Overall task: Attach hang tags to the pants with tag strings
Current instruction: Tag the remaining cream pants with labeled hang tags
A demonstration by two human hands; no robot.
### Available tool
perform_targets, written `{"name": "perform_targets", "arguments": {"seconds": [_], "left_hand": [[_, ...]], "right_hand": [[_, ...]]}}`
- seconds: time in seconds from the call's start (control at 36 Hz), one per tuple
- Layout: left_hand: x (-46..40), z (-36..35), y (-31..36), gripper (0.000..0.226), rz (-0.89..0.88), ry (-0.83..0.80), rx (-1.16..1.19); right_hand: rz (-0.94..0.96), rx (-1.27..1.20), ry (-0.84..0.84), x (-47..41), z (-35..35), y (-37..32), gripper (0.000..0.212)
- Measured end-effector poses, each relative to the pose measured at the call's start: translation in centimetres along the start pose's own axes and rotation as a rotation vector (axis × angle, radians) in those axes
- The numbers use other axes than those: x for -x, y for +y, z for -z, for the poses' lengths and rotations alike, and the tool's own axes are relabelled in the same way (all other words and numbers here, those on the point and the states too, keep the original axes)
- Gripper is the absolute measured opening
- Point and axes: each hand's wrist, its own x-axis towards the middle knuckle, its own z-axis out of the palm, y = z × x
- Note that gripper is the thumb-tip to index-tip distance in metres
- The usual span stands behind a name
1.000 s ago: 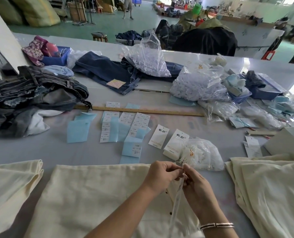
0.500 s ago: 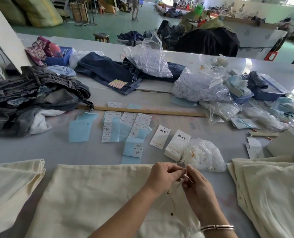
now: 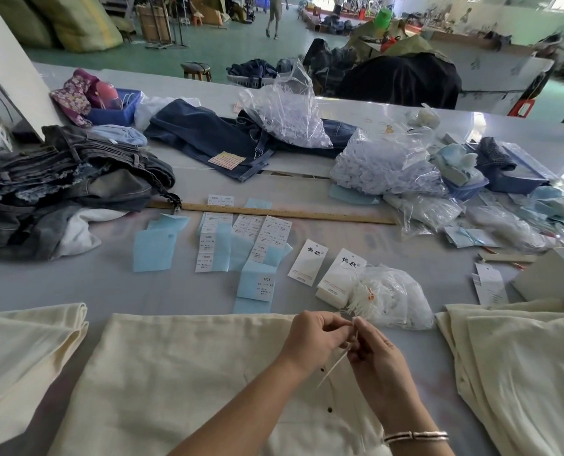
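- The left hand (image 3: pixel 317 340) and right hand (image 3: pixel 377 357) meet fingertip to fingertip over the cream pants (image 3: pixel 191 383), each pinching the top of one white tag string (image 3: pixel 335 365), which hangs slanting down toward the button placket.
- The string is thin and blurred at the fingers, so I cannot tell whether it is threaded through anything yet; it seems to carry no tag.
- Risk: with so fine a pinch, the string could slip from either hand and drop onto the pants, where white on cream would be hard to find.
- Just beyond the pants' far edge, near the hands, lies the clear bag of tag strings (image 3: pixel 389 301); loose ends bristle from its mouth, and a careless pull could drag out a tangle.
- The stack of hang tags (image 3: pixel 340 278) touches that bag on its left, with a single hang tag (image 3: pixel 308 262) further left; reaching one-handed could loosen the pinch.
- Further beyond the pants, size stickers (image 3: pixel 251 238) on blue backing lie loose; a sweeping sleeve or tugged cloth could scatter them.
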Motion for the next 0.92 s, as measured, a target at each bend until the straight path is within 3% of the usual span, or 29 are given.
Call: {"name": "perform_targets", "arguments": {"seconds": [0.28,0.42,0.64,0.92], "left_hand": [[0.1,-0.2,0.1,0.006,-0.009,-0.003,0.050],[0.1,0.0,0.2,0.018,0.000,-0.033,0.078],[0.1,-0.1,1.0,0.016,-0.025,-0.075,0.065],[0.1,-1.4,0.9,0.024,-0.035,0.043,0.024]], "right_hand": [[-0.046,-0.005,0.014,-0.3,0.2,0.0,0.027],[-0.124,-0.022,-0.024,-0.2,0.1,-0.4,0.021],[-0.223,-0.019,-0.003,-0.3,0.1,-1.4,0.008],[-0.254,-0.101,0.046,-0.4,0.4,-1.6,0.010]]}}
